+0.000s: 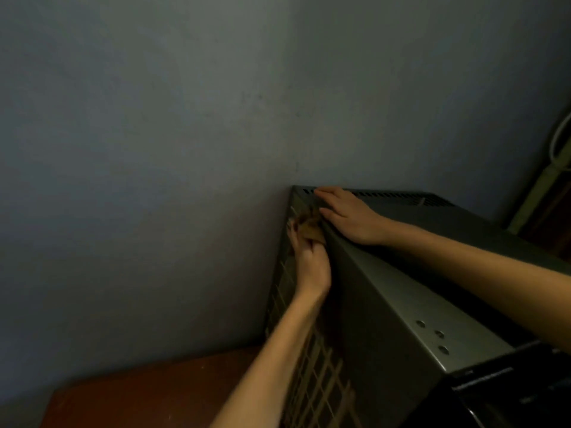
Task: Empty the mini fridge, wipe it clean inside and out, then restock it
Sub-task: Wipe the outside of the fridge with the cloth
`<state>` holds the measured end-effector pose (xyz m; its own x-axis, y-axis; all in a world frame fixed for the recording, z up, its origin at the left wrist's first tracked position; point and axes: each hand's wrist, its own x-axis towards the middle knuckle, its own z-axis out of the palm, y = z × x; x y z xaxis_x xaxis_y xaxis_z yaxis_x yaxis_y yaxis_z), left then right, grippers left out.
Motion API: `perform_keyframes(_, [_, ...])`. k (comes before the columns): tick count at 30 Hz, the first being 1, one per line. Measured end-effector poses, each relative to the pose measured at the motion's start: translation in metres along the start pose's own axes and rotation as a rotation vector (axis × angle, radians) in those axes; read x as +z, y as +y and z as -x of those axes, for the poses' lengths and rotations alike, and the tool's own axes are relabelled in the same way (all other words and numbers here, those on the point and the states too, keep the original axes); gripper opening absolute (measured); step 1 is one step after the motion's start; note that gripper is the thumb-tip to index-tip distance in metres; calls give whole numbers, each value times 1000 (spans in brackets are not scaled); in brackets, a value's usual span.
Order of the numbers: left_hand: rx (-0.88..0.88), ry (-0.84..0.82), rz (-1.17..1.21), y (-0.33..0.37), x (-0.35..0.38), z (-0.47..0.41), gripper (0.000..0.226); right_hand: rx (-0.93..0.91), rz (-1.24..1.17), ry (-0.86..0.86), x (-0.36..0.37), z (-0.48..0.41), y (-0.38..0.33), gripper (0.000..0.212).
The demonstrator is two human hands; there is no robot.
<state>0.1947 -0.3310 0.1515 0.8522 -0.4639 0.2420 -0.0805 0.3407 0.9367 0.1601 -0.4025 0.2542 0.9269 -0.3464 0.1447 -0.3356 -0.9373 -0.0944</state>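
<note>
The grey mini fridge (386,291) stands against the blue-grey wall, seen from above its left side. My left hand (310,261) is shut on a brown cloth (92,225) pressed to the upper rear part of the fridge's left side, where a grid pattern shows. My right hand (349,214) lies flat on the fridge top near its back left corner, fingers spread, touching the row of vent slots (395,194). The room is dim.
A reddish-brown tabletop (148,387) lies below the fridge's left side. The wall (154,134) is close behind and to the left. A white cable (560,143) and a pale frame hang at the far right. The fridge's dark front edge (509,384) shows at the lower right.
</note>
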Motion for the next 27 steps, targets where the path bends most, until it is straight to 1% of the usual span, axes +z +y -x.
perform_keyframes(3, [-234, 41, -16, -20, -7, -44, 51, 65, -101, 23, 8, -9, 4, 52])
perform_keyframes(4, [-293, 75, -11, -27, -9, -44, 51, 76, -117, 28, 11, -11, 7, 54])
perform_keyframes(5, [-301, 116, -4, -29, -9, -36, 51, 79, -124, 27, 13, -12, 8, 55])
perform_keyframes(6, [-273, 156, 10, -26, -8, -25, 52, 83, -125, 27, 14, -14, 10, 56])
perform_keyframes(7, [-199, 183, 19, -18, -6, -13, 53, 88, -121, 33, 15, -15, 11, 56])
perform_keyframes(9, [16, 151, -49, -4, -1, -11, 54, 88, -112, 49, 16, -18, 11, 55])
perform_keyframes(10, [98, 127, -88, 4, 1, -24, 58, 83, -115, 60, 17, -19, 11, 55])
perform_keyframes(11, [113, 110, -140, 10, 3, -42, 62, 79, -119, 70, 16, -19, 11, 55])
perform_keyframes(13, [73, 136, -198, 13, 5, -74, 53, 81, -115, 73, 17, -18, 11, 55])
perform_keyframes(14, [66, 150, -158, 10, 6, -84, 49, 83, -113, 72, 17, -18, 11, 56])
perform_keyframes(15, [49, 174, -85, 5, 5, -86, 50, 84, -115, 69, 17, -18, 10, 57])
perform_keyframes(16, [13, 203, -13, -3, 5, -83, 53, 89, -122, 65, 16, -18, 10, 57])
perform_keyframes(18, [-97, 233, 38, -30, -1, -67, 43, 93, -120, 54, 15, -17, 8, 58])
perform_keyframes(19, [-179, 233, 20, -45, -6, -56, 38, 89, -114, 49, 14, -16, 8, 58])
perform_keyframes(21, [-375, 212, -33, -76, -19, -42, 37, 97, -120, 42, 13, -15, 8, 57])
perform_keyframes(22, [-419, 191, -52, -85, -25, -37, 38, 101, -124, 37, 13, -14, 7, 57])
perform_keyframes(24, [-359, 139, -63, -79, -29, -32, 44, 100, -122, 35, 12, -13, 6, 57])
perform_keyframes(25, [-294, 119, -57, -65, -28, -32, 48, 104, -125, 38, 12, -12, 5, 57])
perform_keyframes(27, [-97, 78, -44, -31, -20, -38, 56, 108, -132, 49, 13, -13, 5, 57])
